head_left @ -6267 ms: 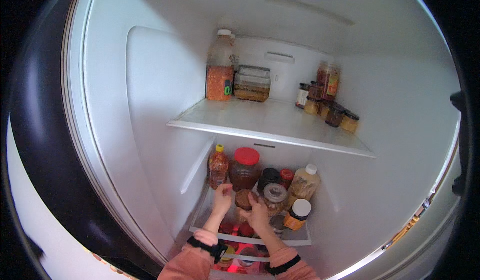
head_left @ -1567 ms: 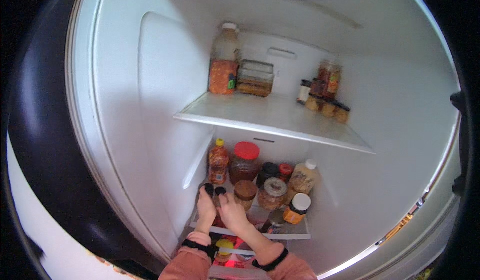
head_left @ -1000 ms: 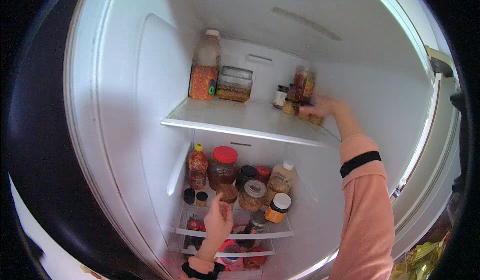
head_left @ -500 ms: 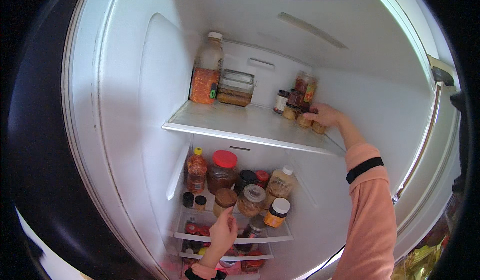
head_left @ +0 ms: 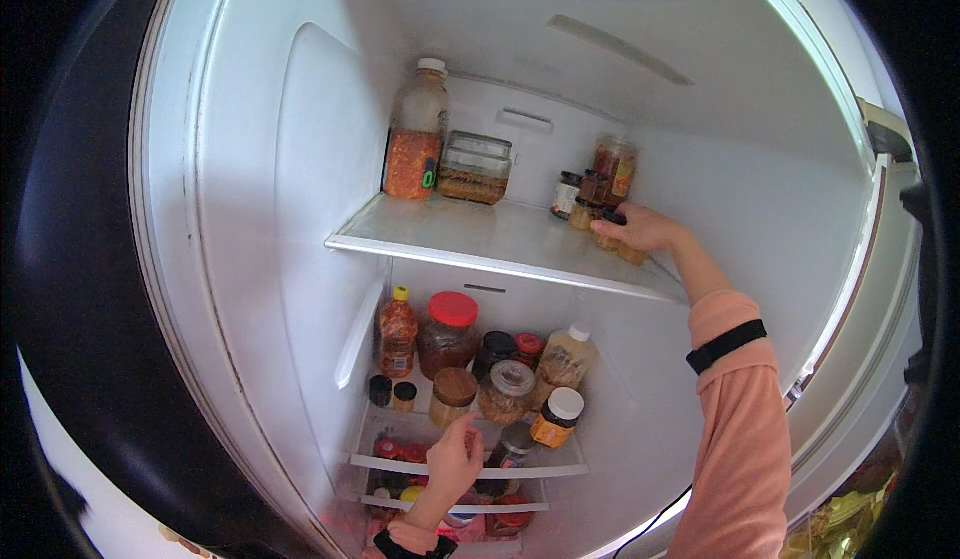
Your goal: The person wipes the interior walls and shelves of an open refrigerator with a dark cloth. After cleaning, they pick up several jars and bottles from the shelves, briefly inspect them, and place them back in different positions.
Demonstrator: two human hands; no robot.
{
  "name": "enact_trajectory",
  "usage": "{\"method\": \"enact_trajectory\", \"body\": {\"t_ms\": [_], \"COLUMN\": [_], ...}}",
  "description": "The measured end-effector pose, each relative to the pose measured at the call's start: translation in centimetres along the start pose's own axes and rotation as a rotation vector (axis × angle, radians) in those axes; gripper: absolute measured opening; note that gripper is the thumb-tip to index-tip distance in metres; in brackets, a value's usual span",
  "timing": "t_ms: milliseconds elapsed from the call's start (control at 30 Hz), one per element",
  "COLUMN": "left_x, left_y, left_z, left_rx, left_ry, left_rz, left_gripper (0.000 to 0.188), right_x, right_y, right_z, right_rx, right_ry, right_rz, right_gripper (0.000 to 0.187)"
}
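My right hand [head_left: 645, 229] reaches onto the upper fridge shelf [head_left: 470, 227]. Its thumb and fingers close around a small black-lidded jar [head_left: 606, 243] of pale contents, partly hidden by the hand. Another small jar [head_left: 631, 255] stands beside it, under my fingers. Crowded behind are a small pale jar [head_left: 584, 215], a white-labelled jar [head_left: 566, 195] and a taller jar with red contents [head_left: 615, 164]. Lower down, my left hand [head_left: 455, 459] hovers empty, fingers loosely bent and apart, in front of a jar with a brown wood-look lid [head_left: 454, 389].
A large bottle of red-orange contents [head_left: 415, 159] and a rectangular glass container [head_left: 475, 174] stand at the upper shelf's left. Below are a red-lidded jar [head_left: 450, 334], a yellow-capped bottle [head_left: 397, 339], a clear jar [head_left: 507, 394] and a white-lidded jar [head_left: 557, 419]. The fridge wall [head_left: 760, 179] bounds the right.
My right hand has shifted slightly left over the small jars and now closes on a black-lidded one. My left hand stays near the same spot, its fingers more bent. The view has tilted slightly.
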State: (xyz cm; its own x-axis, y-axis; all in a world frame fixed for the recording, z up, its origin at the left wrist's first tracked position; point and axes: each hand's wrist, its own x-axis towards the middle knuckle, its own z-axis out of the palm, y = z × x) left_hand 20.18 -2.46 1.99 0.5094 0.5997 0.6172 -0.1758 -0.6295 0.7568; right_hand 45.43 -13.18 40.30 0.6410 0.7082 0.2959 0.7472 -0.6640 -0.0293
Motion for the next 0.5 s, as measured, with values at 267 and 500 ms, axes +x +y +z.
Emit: {"method": "enact_trajectory", "body": {"t_ms": [267,500], "left_x": [-0.1,-1.2], "left_y": [0.7,-1.9], "left_z": [-1.0,-1.5], "left_rx": [0.028,0.042], "left_ry": [-0.038,0.045], "left_rz": [-0.006,-0.04], "left_gripper": [0.036,0.039], "right_x": [-5.0,-15.3], "right_y": [-3.9,-11.1], "right_z": [-3.5,-3.2], "right_rx": [0.222,0.664], "right_ry": [0.07,-0.012], "right_rz": [-0.186,-0.786], "right_gripper": [0.088,0.064]}}
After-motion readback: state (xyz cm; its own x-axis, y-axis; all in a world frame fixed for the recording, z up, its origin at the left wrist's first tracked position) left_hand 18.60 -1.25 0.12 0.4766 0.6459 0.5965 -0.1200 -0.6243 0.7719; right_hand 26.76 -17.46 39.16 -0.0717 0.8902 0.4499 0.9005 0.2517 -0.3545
